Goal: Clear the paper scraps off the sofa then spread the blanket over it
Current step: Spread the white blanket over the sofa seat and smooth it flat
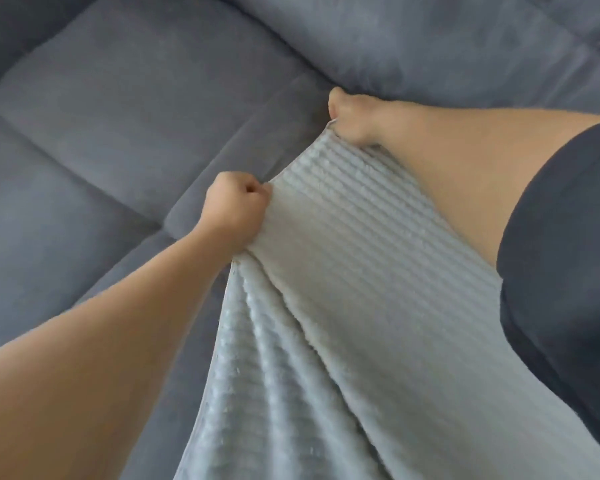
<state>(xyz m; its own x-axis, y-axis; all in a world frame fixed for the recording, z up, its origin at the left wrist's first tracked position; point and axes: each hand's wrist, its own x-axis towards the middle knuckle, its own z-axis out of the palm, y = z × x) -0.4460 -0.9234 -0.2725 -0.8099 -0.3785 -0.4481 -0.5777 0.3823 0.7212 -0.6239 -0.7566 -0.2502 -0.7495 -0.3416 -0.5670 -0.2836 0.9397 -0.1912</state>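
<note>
I see both fists clenched on the blanket [343,271] edge: left hand [234,211] near, right hand [352,121] by the backrest. The pale ribbed fleece stretches taut over the sofa [118,116], soft grey-blue suede-like cushions.

Soft, even daylight, no glare; my view is slightly blurred throughout, with wide-angle bending toward three o'clock.
</note>
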